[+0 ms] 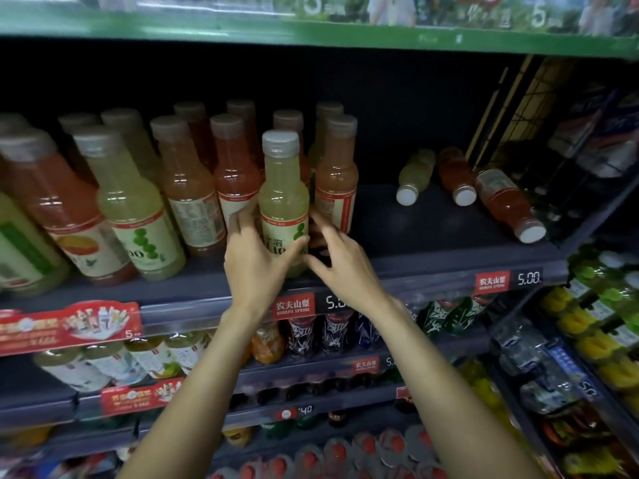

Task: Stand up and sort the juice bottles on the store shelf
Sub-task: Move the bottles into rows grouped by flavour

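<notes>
At the centre of the head view, a pale green juice bottle (284,198) was seen standing upright at the front edge of the dark shelf (432,229). The left hand (254,257) was wrapped round the bottle's lower label from the nine o'clock side, its grip closed on the bottle with the thumb across the front. The right hand (340,267) was held at the bottle's four o'clock, fingers spread and loosely bent; its grip was wide, and whether the fingertips touched the bottle could not be told.

Just behind, at the one o'clock side of the held bottle, an orange juice bottle (337,178) was standing upright, and at its eleven o'clock a red juice bottle (235,174) was standing too. More upright bottles, red, orange and pale green mixed, were ranged toward nine o'clock, among them a second green bottle (133,202) blurred by motion.

Toward three o'clock on the same shelf, well apart from the standing group, three bottles were lying on their sides with white caps pointing forward: a fallen green bottle (415,176), a fallen red bottle (454,176) just beside it, and a second fallen red bottle (508,203) nearest the shelf's right end.

Along the shelf's front edge, a red price tag (293,305) was fixed at six o'clock below the hands. Lower shelves of other drinks were seen beneath, too blurred to be read.
</notes>
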`<state>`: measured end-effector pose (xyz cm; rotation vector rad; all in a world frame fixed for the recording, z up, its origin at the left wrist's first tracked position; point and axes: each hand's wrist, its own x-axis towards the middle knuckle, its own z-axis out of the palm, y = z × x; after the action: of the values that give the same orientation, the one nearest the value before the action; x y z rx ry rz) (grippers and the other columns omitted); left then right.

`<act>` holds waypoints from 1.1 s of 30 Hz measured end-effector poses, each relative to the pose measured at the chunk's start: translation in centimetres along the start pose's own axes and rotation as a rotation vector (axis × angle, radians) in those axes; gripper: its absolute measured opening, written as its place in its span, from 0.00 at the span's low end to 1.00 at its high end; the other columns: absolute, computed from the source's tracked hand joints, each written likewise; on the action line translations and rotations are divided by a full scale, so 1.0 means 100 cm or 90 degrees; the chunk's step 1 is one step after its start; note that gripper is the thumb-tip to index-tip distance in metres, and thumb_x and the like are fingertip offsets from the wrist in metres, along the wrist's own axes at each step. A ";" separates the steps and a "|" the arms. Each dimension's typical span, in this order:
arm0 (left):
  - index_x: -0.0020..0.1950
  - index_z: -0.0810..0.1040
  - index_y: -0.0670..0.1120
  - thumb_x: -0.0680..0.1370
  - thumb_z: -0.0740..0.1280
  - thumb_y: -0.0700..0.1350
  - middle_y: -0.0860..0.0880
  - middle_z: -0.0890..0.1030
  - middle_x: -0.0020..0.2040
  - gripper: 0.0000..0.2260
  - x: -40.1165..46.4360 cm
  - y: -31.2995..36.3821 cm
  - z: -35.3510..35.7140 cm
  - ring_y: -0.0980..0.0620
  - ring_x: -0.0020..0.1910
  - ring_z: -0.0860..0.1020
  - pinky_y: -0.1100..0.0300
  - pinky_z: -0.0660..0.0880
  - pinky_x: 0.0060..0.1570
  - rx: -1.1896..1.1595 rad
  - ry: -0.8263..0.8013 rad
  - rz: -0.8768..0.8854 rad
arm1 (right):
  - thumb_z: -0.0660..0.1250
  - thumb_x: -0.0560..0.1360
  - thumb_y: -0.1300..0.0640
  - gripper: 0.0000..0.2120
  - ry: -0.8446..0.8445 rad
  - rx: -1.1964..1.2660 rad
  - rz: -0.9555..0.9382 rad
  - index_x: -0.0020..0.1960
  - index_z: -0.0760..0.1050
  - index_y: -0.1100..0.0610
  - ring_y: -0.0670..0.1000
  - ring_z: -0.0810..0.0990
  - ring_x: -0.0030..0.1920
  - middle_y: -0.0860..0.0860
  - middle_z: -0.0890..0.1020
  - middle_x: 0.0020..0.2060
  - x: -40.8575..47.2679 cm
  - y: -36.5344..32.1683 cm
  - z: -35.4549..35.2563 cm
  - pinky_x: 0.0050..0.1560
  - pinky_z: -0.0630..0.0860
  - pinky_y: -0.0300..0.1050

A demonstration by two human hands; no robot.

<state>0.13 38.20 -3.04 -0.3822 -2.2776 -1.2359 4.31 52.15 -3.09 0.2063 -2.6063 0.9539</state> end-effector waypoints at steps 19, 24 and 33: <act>0.63 0.74 0.46 0.76 0.59 0.54 0.48 0.80 0.54 0.20 0.010 0.106 0.128 0.45 0.54 0.76 0.52 0.74 0.45 0.139 -0.176 0.283 | 0.64 0.76 0.61 0.20 -0.019 -0.318 0.038 0.67 0.70 0.58 0.59 0.71 0.63 0.56 0.73 0.64 0.026 0.163 -0.141 0.59 0.71 0.52; 0.71 0.64 0.45 0.77 0.65 0.53 0.43 0.70 0.65 0.26 0.054 0.112 0.201 0.42 0.63 0.70 0.49 0.73 0.49 0.295 -0.288 0.195 | 0.61 0.76 0.65 0.29 -0.058 -0.419 0.062 0.75 0.57 0.58 0.55 0.56 0.74 0.53 0.57 0.76 0.054 0.192 -0.149 0.66 0.61 0.50; 0.65 0.65 0.43 0.76 0.69 0.49 0.41 0.71 0.61 0.23 0.067 0.118 0.236 0.39 0.54 0.77 0.53 0.70 0.42 0.259 -0.353 0.102 | 0.61 0.75 0.68 0.30 -0.074 -0.344 0.007 0.75 0.59 0.55 0.53 0.56 0.74 0.50 0.58 0.75 0.058 0.215 -0.156 0.67 0.60 0.47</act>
<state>-6.99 64.41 -1.69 -0.8102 -2.8088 -0.6031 -2.19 78.54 -2.59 0.1063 -2.8587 0.2177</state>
